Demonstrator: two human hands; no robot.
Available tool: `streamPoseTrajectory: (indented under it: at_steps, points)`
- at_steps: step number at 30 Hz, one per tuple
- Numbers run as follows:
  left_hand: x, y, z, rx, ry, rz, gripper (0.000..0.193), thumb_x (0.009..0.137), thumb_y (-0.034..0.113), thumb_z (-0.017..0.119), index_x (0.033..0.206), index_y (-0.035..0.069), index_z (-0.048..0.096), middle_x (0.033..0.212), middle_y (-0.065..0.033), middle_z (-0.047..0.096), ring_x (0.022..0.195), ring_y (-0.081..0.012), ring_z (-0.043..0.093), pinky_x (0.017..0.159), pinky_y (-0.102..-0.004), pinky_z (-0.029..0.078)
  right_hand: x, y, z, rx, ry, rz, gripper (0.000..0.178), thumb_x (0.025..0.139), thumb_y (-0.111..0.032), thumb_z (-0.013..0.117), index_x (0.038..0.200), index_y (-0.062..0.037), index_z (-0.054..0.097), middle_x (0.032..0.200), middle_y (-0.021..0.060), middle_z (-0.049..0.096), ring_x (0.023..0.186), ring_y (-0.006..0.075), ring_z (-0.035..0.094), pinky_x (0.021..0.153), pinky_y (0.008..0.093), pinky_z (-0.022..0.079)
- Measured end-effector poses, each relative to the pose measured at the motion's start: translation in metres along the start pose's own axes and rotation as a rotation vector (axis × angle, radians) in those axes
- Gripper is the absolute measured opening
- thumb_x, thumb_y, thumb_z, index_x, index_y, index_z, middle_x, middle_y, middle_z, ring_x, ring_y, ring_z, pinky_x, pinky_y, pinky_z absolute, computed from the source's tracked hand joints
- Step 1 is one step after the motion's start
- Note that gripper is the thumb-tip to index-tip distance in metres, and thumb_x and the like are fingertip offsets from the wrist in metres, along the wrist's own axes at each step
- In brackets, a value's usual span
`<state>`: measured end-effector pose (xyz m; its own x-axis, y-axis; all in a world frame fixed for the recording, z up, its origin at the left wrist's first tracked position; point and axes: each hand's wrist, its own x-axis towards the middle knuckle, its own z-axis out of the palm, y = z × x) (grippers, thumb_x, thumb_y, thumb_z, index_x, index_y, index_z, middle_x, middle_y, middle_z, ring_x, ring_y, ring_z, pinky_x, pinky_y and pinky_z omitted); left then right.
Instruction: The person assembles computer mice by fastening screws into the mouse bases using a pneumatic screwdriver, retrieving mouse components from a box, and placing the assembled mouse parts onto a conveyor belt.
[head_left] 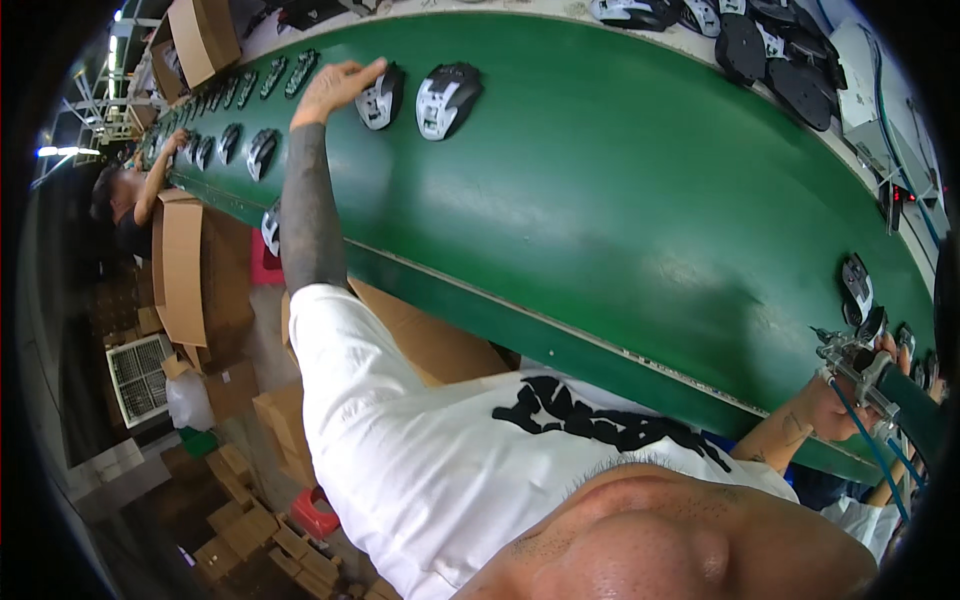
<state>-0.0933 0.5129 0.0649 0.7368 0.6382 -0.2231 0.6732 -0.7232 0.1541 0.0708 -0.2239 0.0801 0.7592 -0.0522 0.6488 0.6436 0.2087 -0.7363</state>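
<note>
- Two hands are at work on one long green conveyor belt point(620, 200); we list items from the near edge outward.
- Nearest us, the right hand point(835, 405) is clenched around the grip of a metal power screwdriver point(860, 370) fed by blue hoses. Its tip points at the belt beside a black-and-white mouse shell point(856, 290) lying underside up.
- We judge this shell to be the unit currently at the fastening step; whether its screws are seated cannot be read at this size.
- Our left arm extends well across the belt. The left hand point(335, 88) lies open, fingers flat, fingertips touching a second shell point(380, 97). It grips nothing; we judge that shell to be just set down or about to be taken.
- Just beside it lies a third shell point(447, 98), untouched, with the same glossy black rim and pale moulded inner face.
- Farther along, a row of similar shells point(235, 130) runs down the belt toward another person's hand point(176, 142), so much of the run lies beyond our station.
- Beyond the far edge, dark rounded covers point(770, 50) are heaped; brown cardboard cartons point(185, 270) stand below the belt.
- Belt surface: smooth, matte, faintly reflective.
</note>
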Motion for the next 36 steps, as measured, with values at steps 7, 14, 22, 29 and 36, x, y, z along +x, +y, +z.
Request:
streamPoseTrajectory:
  at_steps: [7, 14, 22, 29, 36]
  points:
    - [0.031, 0.009, 0.062, 0.091, 0.523, -0.037, 0.071, 0.086, 0.066, 0.044, 0.126, 0.01, 0.058, 0.127, -0.0223, 0.055, 0.122, -0.0355, 0.049, 0.103, -0.0432, 0.037, 0.0, 0.001, 0.011, 0.075, -0.118, -0.086, 0.078, 0.084, -0.038, 0.054, 0.132, 0.0184, 0.031, 0.125, 0.0342, 0.048, 0.117, 0.0383, 0.051, 0.102, 0.0424, 0.04]
    - [-0.066, 0.013, 0.048, -0.299, 0.821, 0.21, 0.058, 0.085, 0.048, 0.06, 0.127, 0.007, 0.055, 0.129, -0.0197, 0.052, 0.123, -0.0375, 0.045, 0.104, -0.0431, 0.036, -0.003, -0.004, 0.012, 0.143, 0.02, 0.009, 0.07, 0.089, -0.037, 0.041, 0.132, 0.017, 0.032, 0.129, 0.0335, 0.043, 0.118, 0.0405, 0.049, 0.106, 0.046, 0.036]
    - [-0.266, -0.172, 0.073, -0.478, 0.555, -0.194, 0.075, 0.069, 0.044, 0.08, 0.131, 0.01, 0.054, 0.126, -0.0192, 0.052, 0.122, -0.0358, 0.047, 0.104, -0.0403, 0.038, 0.003, 0.009, 0.007, 0.053, 0.074, -0.06, 0.077, 0.086, -0.043, 0.047, 0.131, 0.0173, 0.034, 0.124, 0.0304, 0.049, 0.115, 0.0369, 0.051, 0.103, 0.0444, 0.038]
    - [-0.145, -0.126, 0.034, -0.206, 0.969, -0.121, 0.072, 0.07, 0.042, 0.08, 0.127, 0.007, 0.055, 0.118, -0.0206, 0.056, 0.112, -0.035, 0.053, 0.095, -0.0404, 0.043, 0.003, 0.004, 0.025, 0.083, 0.031, -0.008, 0.079, 0.085, -0.041, 0.051, 0.134, 0.0166, 0.029, 0.128, 0.0301, 0.045, 0.119, 0.0371, 0.046, 0.108, 0.0458, 0.031]
    - [0.011, -0.152, 0.006, -0.184, 0.837, -0.125, 0.074, 0.068, 0.053, 0.076, 0.129, 0.016, 0.055, 0.124, -0.0203, 0.055, 0.118, -0.0345, 0.05, 0.1, -0.0409, 0.04, 0.003, 0.014, 0.019, 0.031, -0.12, -0.083, 0.073, 0.09, -0.037, 0.047, 0.135, 0.0168, 0.028, 0.131, 0.0287, 0.04, 0.121, 0.0367, 0.042, 0.106, 0.0441, 0.03]
